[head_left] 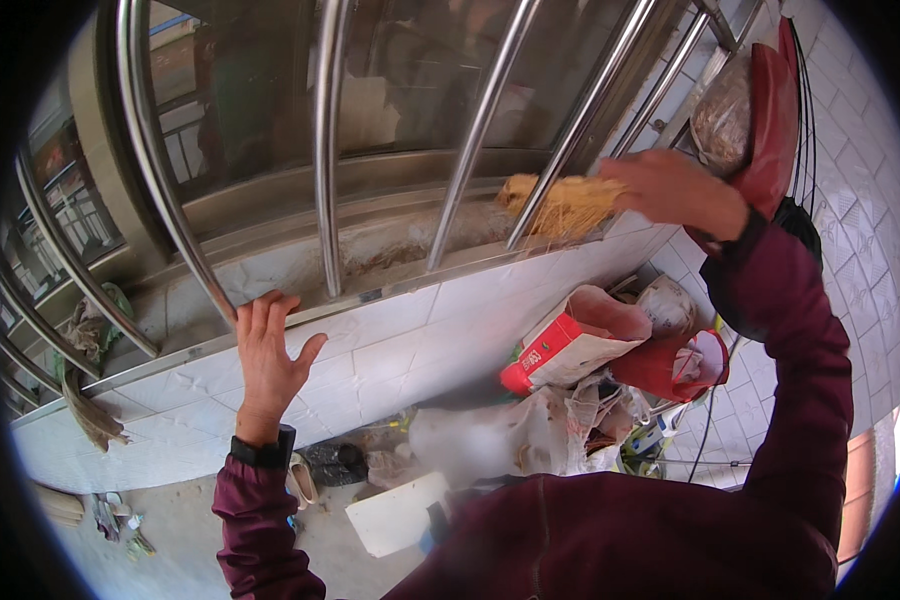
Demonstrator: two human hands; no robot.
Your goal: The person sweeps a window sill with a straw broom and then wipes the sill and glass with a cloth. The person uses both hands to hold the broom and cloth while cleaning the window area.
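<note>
My right hand (671,187), slightly blurred, grips one end of a yellow straw-like brush (570,204). The brush lies across the dusty window sill (390,247), partly behind a metal bar (581,124) of the window guard. Its far end reaches in towards the window frame. My left hand (274,349) rests on the sill's outer edge at the foot of another bar (166,172), thumb spread and fingers over the edge. Nothing shows in this hand.
A crumpled cloth (86,330) hangs over the sill at the left. Below the white tiled wall (397,352) stand a red and white bag (570,337), a red bag (667,367), plastic bags and shoes (334,463). A white board (397,514) lies low down. A filled plastic bag (722,116) hangs upper right.
</note>
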